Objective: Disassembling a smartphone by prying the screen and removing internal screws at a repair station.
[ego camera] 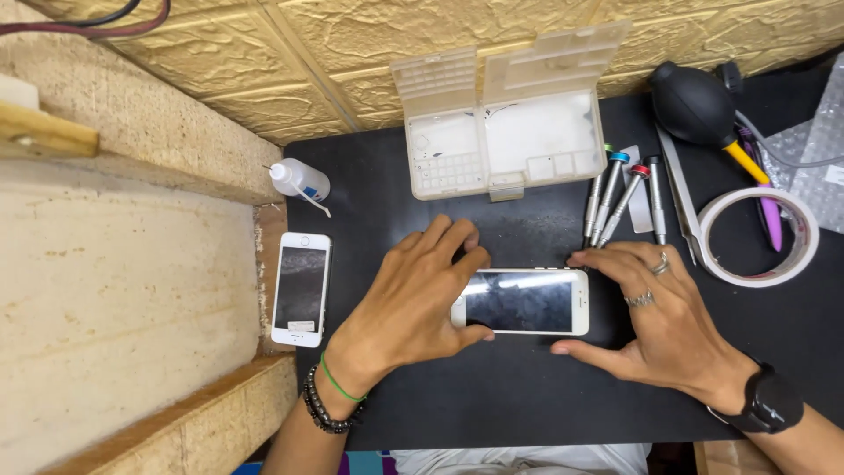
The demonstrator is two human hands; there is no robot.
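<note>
While both hands steady the white phone (526, 302) at the mat's centre, the left hand (418, 290) cups its left end with curled fingers and the right hand (655, 321) lies spread, thumb and fingertips bracing the right end. Judged from the head view, a slip toward one o'clock could knock the screwdrivers (620, 198) rolling across the black mat (492, 396).
</note>
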